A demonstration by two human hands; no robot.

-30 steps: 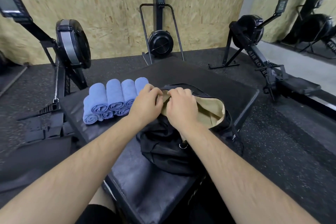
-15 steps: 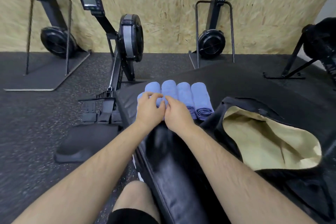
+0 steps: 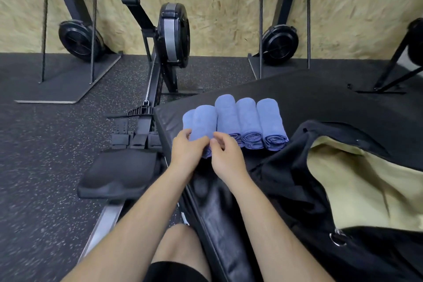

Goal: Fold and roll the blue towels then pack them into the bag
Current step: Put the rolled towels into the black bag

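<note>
At the left end of the blue towels (image 3: 249,121) on the tabletop (image 3: 320,98), both hands have come over from the open bag (image 3: 286,178) at right. The left hand (image 3: 186,155) curls its fingers over one roll (image 3: 204,121); the right hand (image 3: 226,160) may be gripping it too, but I cannot tell. Packing likely begins.

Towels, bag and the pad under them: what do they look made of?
Towels: soft blue terry or microfibre, matte, with a fuzzy nap and layered spiral ends. Bag: thin black fabric, maybe nylon, limp and creased; its lining is a matte tan cloth. Pad: black vinyl or leatherette, judging by its smooth skin and glossy reflections.
</note>
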